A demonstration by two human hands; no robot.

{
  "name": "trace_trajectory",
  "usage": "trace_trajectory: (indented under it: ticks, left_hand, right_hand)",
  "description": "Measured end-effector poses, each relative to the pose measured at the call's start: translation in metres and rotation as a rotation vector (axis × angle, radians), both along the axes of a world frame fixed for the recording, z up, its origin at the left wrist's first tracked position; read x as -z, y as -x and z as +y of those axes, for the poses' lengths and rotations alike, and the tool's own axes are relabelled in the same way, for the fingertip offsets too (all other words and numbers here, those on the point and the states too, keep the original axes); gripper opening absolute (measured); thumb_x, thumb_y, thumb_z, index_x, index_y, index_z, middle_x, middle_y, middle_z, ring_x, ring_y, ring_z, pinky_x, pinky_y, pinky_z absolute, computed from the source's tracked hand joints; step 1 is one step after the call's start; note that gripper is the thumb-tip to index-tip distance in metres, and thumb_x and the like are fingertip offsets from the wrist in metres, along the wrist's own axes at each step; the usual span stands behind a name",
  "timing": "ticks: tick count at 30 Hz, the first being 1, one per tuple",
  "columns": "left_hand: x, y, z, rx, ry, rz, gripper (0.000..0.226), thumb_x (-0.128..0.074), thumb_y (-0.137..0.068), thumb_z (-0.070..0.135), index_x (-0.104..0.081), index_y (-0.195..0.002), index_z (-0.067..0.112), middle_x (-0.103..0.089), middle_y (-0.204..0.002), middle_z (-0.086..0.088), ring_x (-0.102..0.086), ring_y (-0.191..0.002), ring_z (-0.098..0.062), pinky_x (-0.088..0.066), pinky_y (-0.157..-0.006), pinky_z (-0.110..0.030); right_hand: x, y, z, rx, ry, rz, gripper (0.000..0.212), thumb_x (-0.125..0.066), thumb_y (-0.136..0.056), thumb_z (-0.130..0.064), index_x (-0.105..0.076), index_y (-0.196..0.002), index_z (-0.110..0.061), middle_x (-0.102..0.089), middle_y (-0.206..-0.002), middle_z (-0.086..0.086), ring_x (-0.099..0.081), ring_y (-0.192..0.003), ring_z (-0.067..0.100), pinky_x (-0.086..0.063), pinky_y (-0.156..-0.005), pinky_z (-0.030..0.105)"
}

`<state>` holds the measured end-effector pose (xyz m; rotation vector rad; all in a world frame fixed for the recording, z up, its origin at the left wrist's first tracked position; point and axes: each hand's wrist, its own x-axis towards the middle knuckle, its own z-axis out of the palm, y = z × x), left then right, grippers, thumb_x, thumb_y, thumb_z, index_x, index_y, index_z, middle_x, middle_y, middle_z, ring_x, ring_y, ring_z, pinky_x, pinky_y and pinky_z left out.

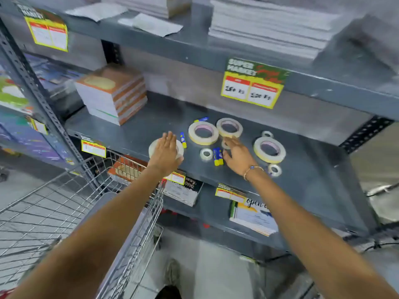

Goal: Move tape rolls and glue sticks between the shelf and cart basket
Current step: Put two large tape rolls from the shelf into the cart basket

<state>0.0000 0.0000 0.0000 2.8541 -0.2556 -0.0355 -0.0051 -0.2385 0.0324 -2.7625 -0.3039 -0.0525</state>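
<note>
Several cream masking tape rolls lie flat on the grey shelf [133, 126]: one [203, 133] in the middle, one [229, 127] behind it, one [269, 149] at the right. Small clear tape rolls [206, 154] [274, 170] lie near the front. Blue and yellow glue sticks [217, 156] [183, 140] lie between them. My left hand [165, 152] lies flat with straight fingers over another tape roll [152, 147] at the shelf's front edge. My right hand [237, 155] reaches over a small roll [225, 145], fingers extended, beside the glue sticks. The wire cart basket [64, 203] stands at the lower left.
A stack of orange-edged notebooks [112, 93] sits at the shelf's left. Paper stacks [269, 24] fill the shelf above. A yellow price tag [252, 87] hangs from the upper shelf's edge. Books [252, 216] lie on the lower shelf. A perforated steel upright [32, 87] stands left.
</note>
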Motion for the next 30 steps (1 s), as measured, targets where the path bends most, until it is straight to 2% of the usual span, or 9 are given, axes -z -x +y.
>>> trace_trajectory:
  ticks: [3,5,9,12,15,18,23,27,30]
  left_hand:
    - [0.02,-0.018,0.011,-0.01,-0.006,0.119,0.089,-0.054,-0.088,0.045,-0.008,-0.146,-0.005,-0.005,-0.157,-0.023,-0.003,-0.147,-0.034,-0.001,-0.122,-0.039]
    - [0.03,-0.021,0.014,0.003,-0.01,0.122,0.091,-0.058,-0.083,0.052,-0.019,-0.144,-0.003,-0.016,-0.155,-0.023,-0.011,-0.145,-0.034,-0.005,-0.122,-0.04]
    - [0.04,-0.029,0.025,0.036,0.011,0.078,0.079,-0.061,-0.078,0.056,-0.045,-0.133,0.002,-0.037,-0.147,-0.018,-0.024,-0.14,-0.034,-0.013,-0.12,-0.041]
    - [0.049,-0.029,0.029,0.072,0.022,0.05,0.066,-0.059,-0.081,0.052,-0.052,-0.128,0.005,-0.043,-0.143,-0.015,-0.028,-0.138,-0.035,-0.017,-0.119,-0.044]
    - [0.046,-0.025,0.026,0.043,0.089,0.047,0.053,-0.061,-0.083,0.045,-0.058,-0.123,0.01,-0.049,-0.137,-0.01,-0.037,-0.131,-0.033,-0.033,-0.112,-0.045]
    - [0.035,-0.025,0.025,-0.013,0.067,0.056,0.046,-0.061,-0.085,0.037,-0.058,-0.124,0.013,-0.053,-0.134,-0.01,-0.048,-0.122,-0.034,-0.046,-0.096,-0.044]
    - [0.023,-0.017,0.034,-0.079,0.022,-0.034,0.042,-0.063,-0.084,0.036,-0.063,-0.117,0.011,-0.06,-0.118,-0.013,-0.056,-0.108,-0.033,-0.049,-0.088,-0.041]
    - [0.028,0.006,0.058,-0.188,0.036,-0.208,0.034,-0.07,-0.078,0.03,-0.068,-0.098,0.003,-0.064,-0.09,-0.017,-0.061,-0.081,-0.037,-0.05,-0.072,-0.042]
    - [0.05,0.039,0.088,-0.393,0.089,-0.344,0.035,-0.063,-0.081,0.034,-0.066,-0.099,0.004,-0.063,-0.089,-0.015,-0.056,-0.081,-0.033,-0.049,-0.067,-0.042]
  right_hand:
    - [0.007,-0.045,0.025,-0.015,0.007,0.066,0.041,-0.05,-0.092,-0.009,-0.049,-0.132,-0.001,-0.05,-0.137,0.019,-0.046,-0.129,0.033,-0.039,-0.107,0.037]
    - [0.012,-0.068,0.04,-0.002,0.047,0.111,0.043,-0.053,-0.091,-0.011,-0.05,-0.133,-0.002,-0.051,-0.138,0.018,-0.046,-0.13,0.031,-0.037,-0.109,0.036]
    - [0.022,-0.097,0.062,-0.053,0.161,0.184,0.045,-0.052,-0.092,-0.012,-0.046,-0.136,-0.002,-0.045,-0.144,0.018,-0.041,-0.135,0.031,-0.031,-0.113,0.036]
    - [0.028,-0.112,0.071,-0.08,0.239,0.205,0.043,-0.051,-0.09,-0.005,-0.048,-0.133,-0.001,-0.048,-0.14,0.019,-0.045,-0.131,0.033,-0.035,-0.11,0.039]
    - [0.03,-0.122,0.07,-0.083,0.32,0.245,0.044,-0.058,-0.088,-0.012,-0.05,-0.13,-0.003,-0.052,-0.135,0.019,-0.05,-0.126,0.035,-0.041,-0.105,0.041]
    - [0.031,-0.123,0.067,-0.099,0.285,0.277,0.04,-0.063,-0.086,-0.015,-0.057,-0.125,-0.005,-0.055,-0.13,0.018,-0.052,-0.122,0.034,-0.043,-0.101,0.038]
    - [0.023,-0.117,0.075,-0.079,0.095,0.135,0.034,-0.062,-0.081,-0.007,-0.061,-0.115,-0.005,-0.055,-0.125,0.018,-0.051,-0.119,0.033,-0.042,-0.1,0.035]
    - [0.01,-0.09,0.136,-0.3,0.023,-0.013,0.034,-0.062,-0.078,0.0,-0.061,-0.111,-0.004,-0.056,-0.117,0.018,-0.05,-0.114,0.033,-0.037,-0.097,0.035]
    - [0.02,-0.06,0.197,-0.574,0.059,-0.059,0.026,-0.056,-0.072,-0.008,-0.06,-0.098,-0.007,-0.059,-0.102,0.014,-0.054,-0.098,0.034,-0.047,-0.088,0.043]
